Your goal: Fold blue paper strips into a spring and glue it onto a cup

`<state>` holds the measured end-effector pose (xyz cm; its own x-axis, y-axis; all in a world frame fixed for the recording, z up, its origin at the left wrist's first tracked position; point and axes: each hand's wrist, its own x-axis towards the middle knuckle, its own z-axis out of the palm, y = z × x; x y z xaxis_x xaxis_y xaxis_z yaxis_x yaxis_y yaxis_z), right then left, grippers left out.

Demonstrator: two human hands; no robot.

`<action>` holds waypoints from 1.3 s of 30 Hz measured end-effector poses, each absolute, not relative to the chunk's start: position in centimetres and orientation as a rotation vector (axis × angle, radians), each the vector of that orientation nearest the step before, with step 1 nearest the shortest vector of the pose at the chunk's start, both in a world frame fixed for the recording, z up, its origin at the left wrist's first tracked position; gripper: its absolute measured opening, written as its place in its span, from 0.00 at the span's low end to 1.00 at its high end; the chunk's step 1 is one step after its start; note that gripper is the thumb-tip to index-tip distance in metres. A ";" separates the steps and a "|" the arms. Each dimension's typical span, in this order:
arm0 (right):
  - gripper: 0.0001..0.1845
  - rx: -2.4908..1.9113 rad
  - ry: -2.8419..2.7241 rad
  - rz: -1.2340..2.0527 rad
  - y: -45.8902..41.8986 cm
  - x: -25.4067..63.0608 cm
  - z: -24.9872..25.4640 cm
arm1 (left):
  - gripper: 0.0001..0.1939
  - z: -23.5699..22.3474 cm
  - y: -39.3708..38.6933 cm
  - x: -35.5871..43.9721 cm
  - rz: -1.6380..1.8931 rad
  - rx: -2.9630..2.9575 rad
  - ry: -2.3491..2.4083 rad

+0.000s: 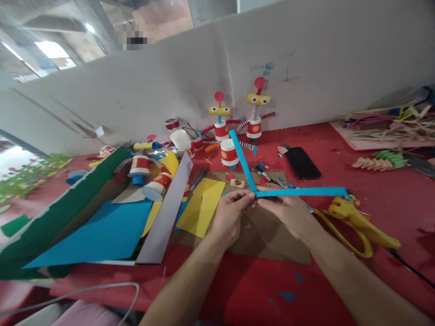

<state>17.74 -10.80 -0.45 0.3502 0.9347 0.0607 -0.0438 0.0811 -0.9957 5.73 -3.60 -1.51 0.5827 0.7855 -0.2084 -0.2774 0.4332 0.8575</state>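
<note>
Two blue paper strips point(301, 192) meet at a corner between my hands, one reaching up and away, the other stretching out to the right. My left hand point(234, 210) pinches the corner where the strips overlap. On the near end of the right-hand strip, my right hand point(283, 210) has its fingers closed, partly hidden behind the paper. Below both hands lies a brown cardboard sheet point(272, 240). Just beyond the strips stands a red and white paper cup point(229, 153) with folded paper arms.
Two finished cup figures point(222, 130) stand by the grey partition point(306, 54). Yellow-handled scissors point(360, 244) and a yellow glue gun point(367, 222) lie at right, a black phone point(302, 163) behind them. A green-sided box point(64, 213) with coloured paper is at left.
</note>
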 end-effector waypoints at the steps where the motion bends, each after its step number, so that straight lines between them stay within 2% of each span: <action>1: 0.14 -1.234 -0.918 0.942 -10.8 17.6 -0.4 | 0.08 -1.4 -3.7 5.8 0.750 0.873 0.670; 11: 0.10 -1.184 -0.693 0.837 -10.2 17.0 -1.8 | 0.07 -1.5 -4.0 6.0 0.788 0.781 0.648; 23: 0.11 -1.505 -0.936 0.648 -10.7 17.6 -1.1 | 0.09 -0.7 -3.9 5.6 0.730 0.953 0.737; 39: 0.13 -1.501 -1.018 0.617 -11.1 16.8 -0.6 | 0.10 -1.4 -3.7 5.6 0.729 0.655 0.738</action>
<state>16.79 -11.11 -0.59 0.4834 0.8602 0.1625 0.2543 0.0397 -0.9663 5.62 -3.68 -1.38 0.5258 0.7726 -0.3558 -0.3467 0.5767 0.7398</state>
